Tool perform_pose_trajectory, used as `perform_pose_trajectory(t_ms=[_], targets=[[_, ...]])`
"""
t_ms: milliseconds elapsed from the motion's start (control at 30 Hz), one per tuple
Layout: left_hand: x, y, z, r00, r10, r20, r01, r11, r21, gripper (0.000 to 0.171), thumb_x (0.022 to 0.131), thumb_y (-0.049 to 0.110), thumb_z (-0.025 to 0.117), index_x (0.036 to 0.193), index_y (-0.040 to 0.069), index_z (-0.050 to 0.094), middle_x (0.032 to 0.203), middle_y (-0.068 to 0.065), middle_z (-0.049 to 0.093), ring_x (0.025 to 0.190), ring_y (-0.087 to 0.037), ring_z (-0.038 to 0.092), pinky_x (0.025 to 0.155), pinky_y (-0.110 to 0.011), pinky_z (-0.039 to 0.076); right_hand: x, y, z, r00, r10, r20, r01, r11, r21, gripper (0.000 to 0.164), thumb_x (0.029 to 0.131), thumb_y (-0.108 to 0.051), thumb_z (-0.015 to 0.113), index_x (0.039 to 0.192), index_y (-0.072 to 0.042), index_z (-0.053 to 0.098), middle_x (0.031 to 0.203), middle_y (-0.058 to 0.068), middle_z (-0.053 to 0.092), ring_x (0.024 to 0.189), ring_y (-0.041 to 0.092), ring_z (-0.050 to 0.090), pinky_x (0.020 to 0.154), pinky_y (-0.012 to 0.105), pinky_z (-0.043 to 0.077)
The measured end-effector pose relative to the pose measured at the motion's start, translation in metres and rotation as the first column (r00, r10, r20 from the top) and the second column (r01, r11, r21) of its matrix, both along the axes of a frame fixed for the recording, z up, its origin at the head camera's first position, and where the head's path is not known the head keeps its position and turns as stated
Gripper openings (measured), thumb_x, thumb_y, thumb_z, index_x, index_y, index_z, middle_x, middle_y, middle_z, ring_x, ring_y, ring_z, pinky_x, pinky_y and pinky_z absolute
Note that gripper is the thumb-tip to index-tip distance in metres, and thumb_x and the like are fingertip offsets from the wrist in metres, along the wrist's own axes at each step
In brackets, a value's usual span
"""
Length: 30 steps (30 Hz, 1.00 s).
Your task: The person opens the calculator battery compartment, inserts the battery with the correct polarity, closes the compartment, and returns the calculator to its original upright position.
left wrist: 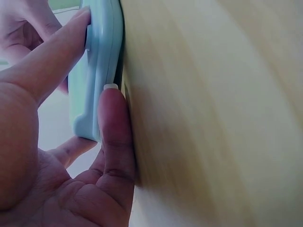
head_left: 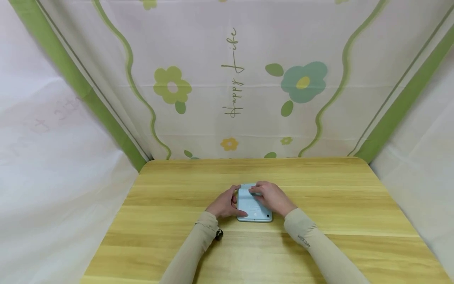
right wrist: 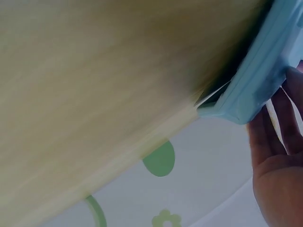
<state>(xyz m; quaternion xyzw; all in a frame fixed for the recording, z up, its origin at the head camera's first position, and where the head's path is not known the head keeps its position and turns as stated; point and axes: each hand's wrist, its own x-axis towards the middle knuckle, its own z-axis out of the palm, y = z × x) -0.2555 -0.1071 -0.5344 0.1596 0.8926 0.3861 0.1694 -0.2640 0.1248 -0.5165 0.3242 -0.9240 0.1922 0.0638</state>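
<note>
A light blue, flat, rounded rectangular device (head_left: 250, 205) lies on the wooden table, small print and a dark round spot on its upper face. My left hand (head_left: 225, 203) grips its left side, the thumb at the near corner and the fingers toward the far corner. In the left wrist view the left hand (left wrist: 71, 156) has digits on both the device's face and side edge. My right hand (head_left: 273, 197) reaches over from the right, fingertips on the far part of the face by a small dark mark. Its fingertips are partly hidden in the right wrist view.
The wood-grain table (head_left: 159, 236) ends at a straight far edge. Behind it hangs a white curtain (head_left: 213, 51) with printed flowers and green lines. White cloth (head_left: 53, 177) hangs on the left side, and more cloth (head_left: 418, 157) on the right.
</note>
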Motion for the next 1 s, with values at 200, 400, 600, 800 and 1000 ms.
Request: perform_pose_trajectory(t_ms=[200,400,600,800,1000], targets=[[0.001,-0.001,-0.001,1.000,0.010,0.002,-0.010,1.000,-0.025,0.107,0.077,0.035,0.094,0.161,0.010,0.031,0.098,-0.005,0.057,0.078,-0.015,0.053,0.072,-0.029,0.045,0.002,0.011,0.001,0.995,-0.045,0.086,0.045,0.999,0.003,0.032,0.090,-0.013,0.081,0.122,-0.011,0.077,0.117,0.007,0.074,0.108,0.026,0.071,0.095,0.045,0.056],[0.001,-0.001,-0.002,1.000,0.012,0.005,-0.012,1.000,-0.025,0.108,0.077,0.034,0.094,0.162,0.010,0.031,0.099,-0.006,0.056,0.079,-0.016,0.054,0.072,-0.029,0.045,0.002,0.025,-0.003,0.986,-0.100,0.132,0.098,0.995,0.027,0.038,0.092,-0.020,0.080,0.128,-0.010,0.074,0.124,0.008,0.072,0.115,0.028,0.069,0.101,0.048,0.053],[0.002,-0.001,0.000,1.000,0.009,0.007,-0.009,1.000,-0.028,0.109,0.078,0.034,0.093,0.162,0.011,0.030,0.099,-0.005,0.056,0.080,-0.015,0.053,0.072,-0.028,0.045,0.004,0.033,-0.003,0.975,-0.136,0.177,0.134,0.991,0.024,0.042,0.092,-0.022,0.081,0.130,-0.010,0.072,0.128,0.009,0.071,0.118,0.030,0.067,0.103,0.050,0.052],[0.004,0.000,0.001,1.000,0.007,0.005,-0.006,1.000,-0.027,0.109,0.079,0.033,0.093,0.163,0.010,0.028,0.101,-0.004,0.056,0.081,-0.014,0.054,0.073,-0.026,0.047,0.006,0.035,0.001,0.961,-0.123,0.249,0.124,0.992,0.014,0.058,0.085,-0.025,0.087,0.136,-0.008,0.068,0.135,0.011,0.068,0.124,0.033,0.064,0.106,0.051,0.050],[0.007,0.003,0.003,1.000,-0.005,-0.027,0.003,0.996,-0.088,0.109,0.082,0.037,0.089,0.165,0.009,0.023,0.118,-0.004,0.057,0.094,-0.016,0.053,0.090,-0.033,0.047,0.008,0.037,0.005,0.952,-0.107,0.286,0.108,0.994,0.011,0.073,0.077,-0.026,0.093,0.140,-0.007,0.064,0.140,0.014,0.065,0.129,0.036,0.061,0.108,0.053,0.047]])
